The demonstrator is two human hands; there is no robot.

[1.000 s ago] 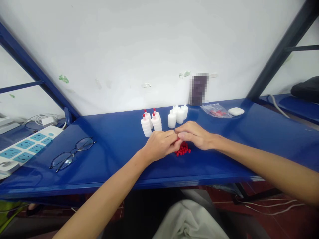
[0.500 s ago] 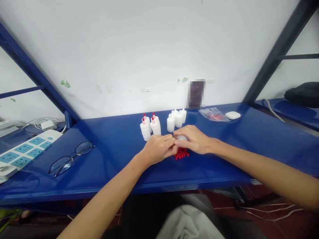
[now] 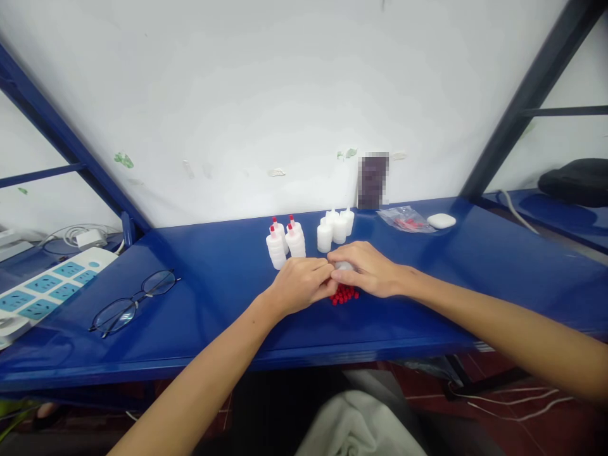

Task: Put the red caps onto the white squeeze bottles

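Observation:
My right hand (image 3: 368, 269) is wrapped around a small white squeeze bottle (image 3: 344, 266), of which only a pale part shows between thumb and fingers. My left hand (image 3: 306, 283) is closed, its fingertips meeting the right fingers at the bottle's left end; whatever they pinch is hidden. Below the joined hands lies a pile of small red caps (image 3: 344, 294), partly covered by them. Several white bottles with red tips (image 3: 295, 241) stand just beyond my left hand. Beyond my right hand is a group of white bottles without red tips (image 3: 339, 228).
A phone-like dark panel (image 3: 373, 182), blurred out, leans on the wall. A clear bag with red pieces (image 3: 406, 220) and a white rounded case (image 3: 441, 221) lie at the back right. Eyeglasses (image 3: 137, 303) and a power strip (image 3: 57, 288) occupy the left of the blue table (image 3: 209, 329).
The view has shifted very slightly. Both hands stay together over the red caps, and the bottle in my right hand has barely moved.

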